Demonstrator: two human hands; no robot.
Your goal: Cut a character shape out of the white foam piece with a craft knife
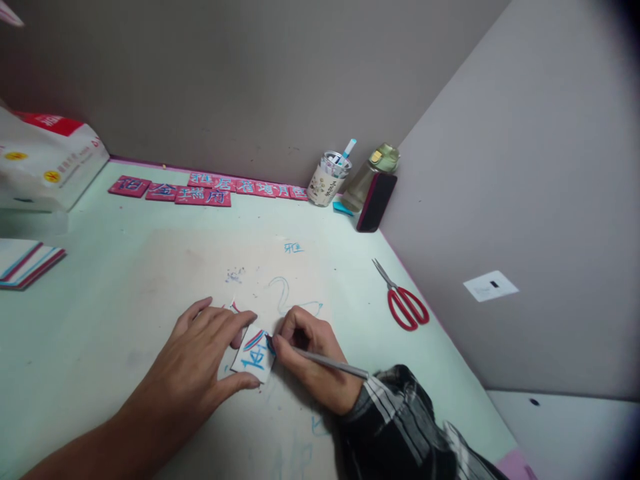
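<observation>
White square paper card is pinched by the left hand, slim grey pen by the right hand. Strokes could be skewed (by card slippage).

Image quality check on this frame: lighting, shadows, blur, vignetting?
Head view: soft, dim light, no harsh glare on the table. Head view: faint, soft-edged shadow on the paper by the right hand. Head view: black vignetting at the right edge, heaviest in the upper corner. Head view: small strokes on the card slightly soft.

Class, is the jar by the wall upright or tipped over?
Upright: the jar stands on its base, a pen poking from its top.
</observation>
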